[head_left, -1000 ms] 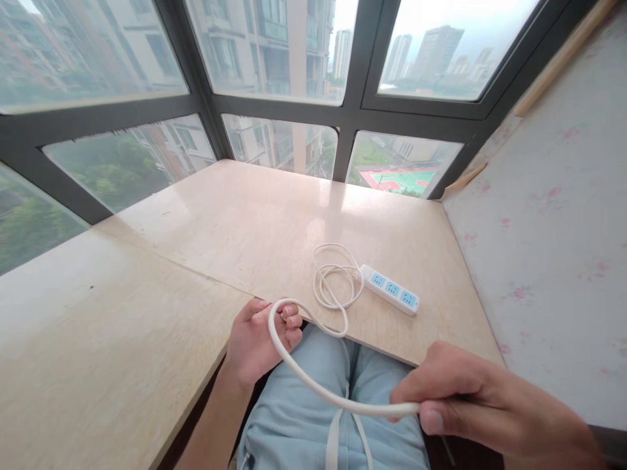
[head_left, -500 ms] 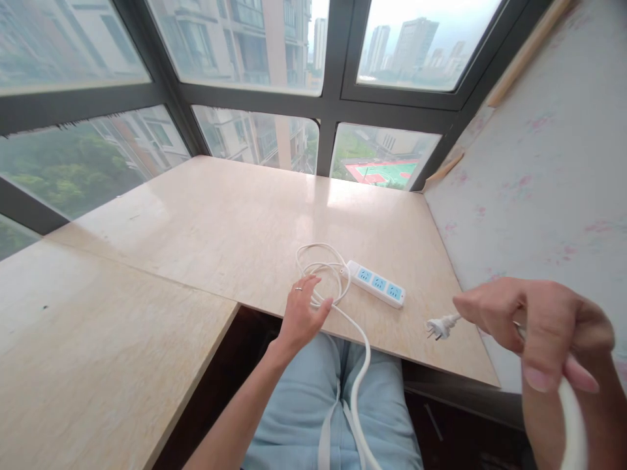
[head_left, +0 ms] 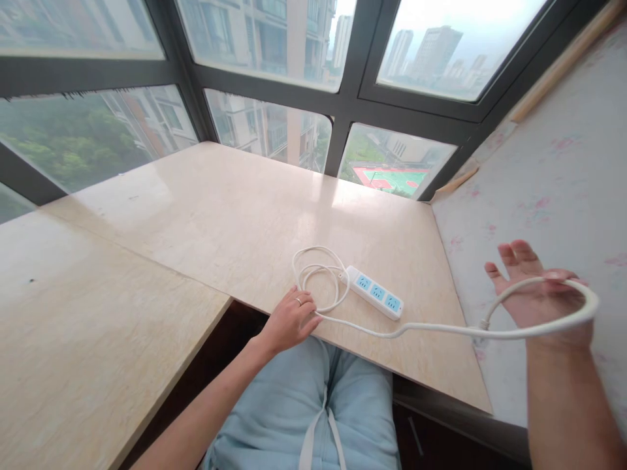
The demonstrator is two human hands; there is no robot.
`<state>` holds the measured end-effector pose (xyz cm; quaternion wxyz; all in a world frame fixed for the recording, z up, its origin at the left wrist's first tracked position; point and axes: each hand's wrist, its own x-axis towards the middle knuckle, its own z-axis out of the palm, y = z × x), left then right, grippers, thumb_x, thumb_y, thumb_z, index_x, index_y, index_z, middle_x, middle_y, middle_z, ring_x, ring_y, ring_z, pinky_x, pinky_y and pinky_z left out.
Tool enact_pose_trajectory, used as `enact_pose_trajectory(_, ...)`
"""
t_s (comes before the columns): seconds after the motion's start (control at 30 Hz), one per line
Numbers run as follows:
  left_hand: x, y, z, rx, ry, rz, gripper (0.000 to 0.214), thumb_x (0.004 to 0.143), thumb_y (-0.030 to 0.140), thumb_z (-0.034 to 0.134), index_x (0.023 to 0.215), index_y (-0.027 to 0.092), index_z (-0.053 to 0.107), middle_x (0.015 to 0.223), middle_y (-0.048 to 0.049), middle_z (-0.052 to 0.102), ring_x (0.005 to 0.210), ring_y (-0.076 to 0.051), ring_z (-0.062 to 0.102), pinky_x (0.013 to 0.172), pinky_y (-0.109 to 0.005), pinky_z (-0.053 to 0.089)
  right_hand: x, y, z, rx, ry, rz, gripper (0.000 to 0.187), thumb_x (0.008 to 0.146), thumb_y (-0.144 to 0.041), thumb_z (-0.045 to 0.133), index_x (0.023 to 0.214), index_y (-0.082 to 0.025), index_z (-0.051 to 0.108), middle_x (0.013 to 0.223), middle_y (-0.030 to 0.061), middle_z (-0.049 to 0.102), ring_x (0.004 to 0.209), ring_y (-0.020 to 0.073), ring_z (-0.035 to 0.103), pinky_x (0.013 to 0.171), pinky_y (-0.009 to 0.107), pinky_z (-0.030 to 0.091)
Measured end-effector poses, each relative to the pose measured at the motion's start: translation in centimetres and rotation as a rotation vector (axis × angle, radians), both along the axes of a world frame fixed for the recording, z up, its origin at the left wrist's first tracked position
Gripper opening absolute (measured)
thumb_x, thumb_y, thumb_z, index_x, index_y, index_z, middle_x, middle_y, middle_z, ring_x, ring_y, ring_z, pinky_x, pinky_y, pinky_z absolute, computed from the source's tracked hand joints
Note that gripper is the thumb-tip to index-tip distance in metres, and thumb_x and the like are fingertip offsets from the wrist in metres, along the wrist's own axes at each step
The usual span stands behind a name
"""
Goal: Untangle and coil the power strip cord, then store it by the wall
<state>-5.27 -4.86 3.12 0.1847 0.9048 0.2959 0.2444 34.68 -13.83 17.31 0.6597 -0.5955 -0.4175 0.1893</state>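
Observation:
A white power strip [head_left: 376, 292] with three blue socket faces lies on the tabletop. Its white cord [head_left: 360, 327] forms loose coils left of the strip, then runs right above the table's front edge. At the coils' near side, my left hand [head_left: 292, 318] is closed on the cord, thumb and fingers together. My right hand [head_left: 533, 294] is raised at the far right, palm showing, some fingers stretched up and others bent over the cord where it loops round. The plug [head_left: 481, 334] dangles from that loop, mostly hidden behind the cord.
The cream tabletop [head_left: 235, 215] has a cut-out on its near side, where my legs in light blue trousers [head_left: 304, 398] are. Dark-framed windows [head_left: 274, 91] stand behind it. A flowered wall [head_left: 548, 189] bounds the right side.
My right hand has turned palm-out and moved up, lifting the cord from my lap into a loop. My left hand has closed on the cord. The view has shifted slightly.

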Motion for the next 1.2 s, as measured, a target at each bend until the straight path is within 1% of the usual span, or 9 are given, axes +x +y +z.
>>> enact_pose_trajectory(0.1, -0.8, 0.2, -0.2, 0.021, 0.002, -0.057, 0.02, 0.09, 0.033, 0.059, 0.105, 0.02, 0.064, 0.108, -0.0083, 0.067, 0.119, -0.024, 0.056, 0.114, -0.05, 0.031, -0.5, 2.1, -1.1, 0.047, 0.195, -0.031, 0.007, 0.068, -0.038, 0.063, 0.061, -0.038, 0.065, 0.139, -0.0095, 0.056, 0.129, 0.0227, 0.048, 0.089, 0.049, 0.041)
enact_pose_trajectory(0.2, -1.2, 0.4, -0.4, 0.047, -0.003, -0.083, 0.02, 0.091, 0.031, 0.058, 0.107, 0.02, 0.064, 0.112, -0.0096, 0.066, 0.121, -0.024, 0.056, 0.112, -0.048, 0.036, 0.3, 5.0, -2.8, 0.118, 0.395, -0.166, 0.005, 0.064, -0.034, 0.064, 0.062, -0.03, 0.06, 0.134, -0.0057, 0.059, 0.121, 0.0208, 0.053, 0.087, 0.045, 0.039)
enact_pose_trajectory(0.37, -1.5, -0.3, -1.1, 0.093, -0.035, -0.061, 0.016, 0.093, 0.026, 0.054, 0.1, 0.021, 0.068, 0.116, -0.0101, 0.067, 0.122, -0.024, 0.057, 0.11, -0.049, 0.039, 2.7, 11.0, -4.8, 0.151, 0.384, -0.412, 0.006, 0.073, -0.029, 0.06, 0.074, -0.025, 0.057, 0.121, 0.0049, 0.062, 0.099, 0.0183, 0.057, 0.078, 0.04, 0.04)
enact_pose_trajectory(0.5, -1.5, -1.3, -1.6, 0.158, -0.066, -0.017, 0.02, 0.093, 0.018, 0.05, 0.102, 0.019, 0.068, 0.122, -0.0115, 0.067, 0.124, -0.025, 0.057, 0.114, -0.057, 0.031, 3.6, 15.4, -4.7, 0.142, 0.418, -0.363, 0.005, 0.081, -0.021, 0.053, 0.077, -0.022, 0.056, 0.113, -0.0007, 0.062, 0.097, 0.0137, 0.052, 0.079, 0.036, 0.035)
enact_pose_trajectory(0.67, -0.6, -2.0, -1.6, 0.157, -0.113, 0.033, 0.021, 0.093, 0.018, 0.05, 0.107, 0.018, 0.066, 0.12, -0.0108, 0.068, 0.125, -0.027, 0.057, 0.117, -0.063, 0.017, 3.1, 20.0, -3.8, 0.144, 0.376, -0.264, 0.013, 0.08, -0.014, 0.059, 0.071, -0.02, 0.053, 0.102, -0.0014, 0.064, 0.09, 0.0111, 0.053, 0.078, 0.031, 0.036)
enact_pose_trajectory(0.8, 1.2, -2.5, -1.3, 0.042, -0.089, 0.005, 0.039, 0.091, 0.03, 0.055, 0.127, 0.015, 0.053, 0.12, -0.014, 0.066, 0.123, -0.027, 0.056, 0.117, -0.057, 0.027, 1.8, 23.0, -3.5, 0.146, 0.338, -0.138, 0.016, 0.079, -0.017, 0.068, 0.069, -0.019, 0.055, 0.097, -0.0015, 0.065, 0.082, 0.0095, 0.055, 0.077, 0.027, 0.041)
enact_pose_trajectory(0.97, 5.2, -3.4, -0.5, -0.11, -0.077, 0.096, 0.057, 0.087, 0.04, 0.06, 0.135, 0.014, 0.045, 0.121, -0.0152, 0.063, 0.113, -0.031, 0.058, 0.102, -0.052, 0.046, -1.1, 25.6, -3.3, 0.154, 0.283, 0.093, 0.026, 0.072, -0.027, 0.079, 0.066, -0.02, 0.055, 0.102, 0.0, 0.067, 0.098, 0.013, 0.06, 0.083, 0.027, 0.047)
enact_pose_trajectory(1.1, 8.5, -3.2, 0.4, -0.196, -0.015, 0.292, 0.062, 0.089, 0.045, 0.056, 0.136, 0.006, 0.045, 0.111, -0.0204, 0.065, 0.103, -0.035, 0.06, 0.089, -0.051, 0.05, -4.3, 26.2, -3.0, 0.021, 0.165, 0.244, 0.017, 0.082, -0.039, 0.068, 0.078, -0.023, 0.062, 0.127, 0.001, 0.064, 0.119, 0.0163, 0.056, 0.091, 0.032, 0.046)
enact_pose_trajectory(1.2, 9.4, -1.9, 0.7, -0.224, -0.046, 0.321, 0.058, 0.094, 0.049, 0.045, 0.132, 0.006, 0.05, 0.108, -0.0215, 0.066, 0.098, -0.035, 0.062, 0.083, -0.051, 0.051, -6.6, 25.5, -2.4, -0.157, -0.053, 0.317, 0.025, 0.093, -0.043, 0.046, 0.1, -0.026, 0.062, 0.144, 0.0007, 0.053, 0.131, 0.0158, 0.049, 0.094, 0.032, 0.045)
